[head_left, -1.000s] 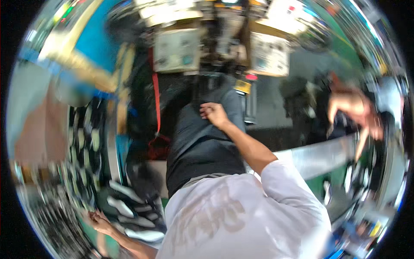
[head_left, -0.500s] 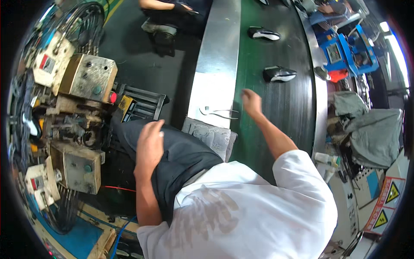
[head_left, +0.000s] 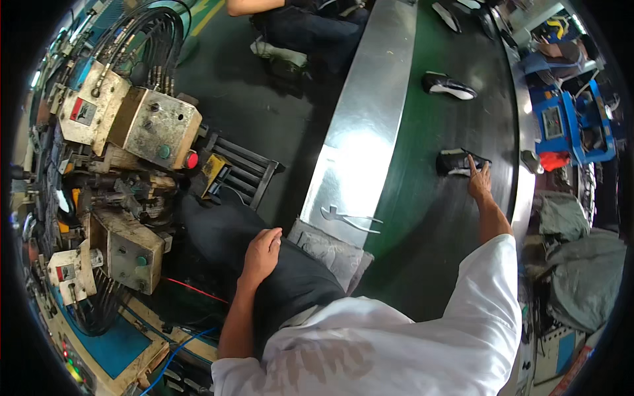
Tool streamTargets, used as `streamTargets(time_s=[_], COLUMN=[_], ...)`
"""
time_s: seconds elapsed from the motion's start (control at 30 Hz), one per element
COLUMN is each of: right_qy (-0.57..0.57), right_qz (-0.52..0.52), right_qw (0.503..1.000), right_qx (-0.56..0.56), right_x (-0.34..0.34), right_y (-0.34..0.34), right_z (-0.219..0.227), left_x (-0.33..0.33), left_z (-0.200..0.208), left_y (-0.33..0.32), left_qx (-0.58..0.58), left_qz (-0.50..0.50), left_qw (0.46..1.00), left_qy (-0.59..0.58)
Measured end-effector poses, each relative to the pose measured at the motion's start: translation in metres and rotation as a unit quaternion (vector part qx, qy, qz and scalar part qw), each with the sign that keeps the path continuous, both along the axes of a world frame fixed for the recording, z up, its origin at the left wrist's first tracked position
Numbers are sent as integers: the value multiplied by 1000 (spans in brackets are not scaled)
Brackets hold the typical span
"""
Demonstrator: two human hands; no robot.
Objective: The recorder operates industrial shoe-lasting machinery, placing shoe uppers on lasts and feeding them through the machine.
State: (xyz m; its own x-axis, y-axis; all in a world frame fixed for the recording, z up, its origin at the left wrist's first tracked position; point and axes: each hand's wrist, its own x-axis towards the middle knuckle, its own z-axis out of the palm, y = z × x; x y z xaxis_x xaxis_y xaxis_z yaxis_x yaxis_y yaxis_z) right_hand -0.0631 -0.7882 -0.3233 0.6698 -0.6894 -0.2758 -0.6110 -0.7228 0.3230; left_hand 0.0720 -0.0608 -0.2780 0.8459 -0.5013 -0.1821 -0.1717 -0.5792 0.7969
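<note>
While the machine (head_left: 125, 191) with its beige metal boxes, hoses and red button fills the far left, the left hand (head_left: 261, 254) lies just right of it, palm down and fingers loosely spread on the person's dark trouser thigh (head_left: 290, 280), holding nothing. Right of the knee, a grey cushion (head_left: 330, 254) sits by a shiny steel ledge (head_left: 360, 132), where metal pliers (head_left: 350, 218) lie. Further right runs the dark green belt (head_left: 422, 218). There the right hand (head_left: 479, 181) reaches out at arm's length, fingers extended and touching the near black shoe (head_left: 459, 162); whether it grips cannot be told. Another black shoe with a white sole (head_left: 448, 86) lies farther along the belt, well apart.
</note>
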Motion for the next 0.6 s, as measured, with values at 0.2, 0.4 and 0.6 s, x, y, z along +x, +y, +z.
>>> streamTargets(time_s=[0.2,0.4,0.6], right_qy=[-3,0,-339], right_qz=[48,8,-182], right_qw=[997,998,852], right_qx=[-52,55,356], right_x=[34,40,-85], right_y=[-25,23,92], right_z=[-29,-8,-85], left_x=[5,8,6], left_z=[-13,-18,-17], left_y=[-26,-18,-20], left_qx=[43,96,43], left_qz=[3,-8,4], left_qw=[999,995,999], left_qy=[-23,-24,6])
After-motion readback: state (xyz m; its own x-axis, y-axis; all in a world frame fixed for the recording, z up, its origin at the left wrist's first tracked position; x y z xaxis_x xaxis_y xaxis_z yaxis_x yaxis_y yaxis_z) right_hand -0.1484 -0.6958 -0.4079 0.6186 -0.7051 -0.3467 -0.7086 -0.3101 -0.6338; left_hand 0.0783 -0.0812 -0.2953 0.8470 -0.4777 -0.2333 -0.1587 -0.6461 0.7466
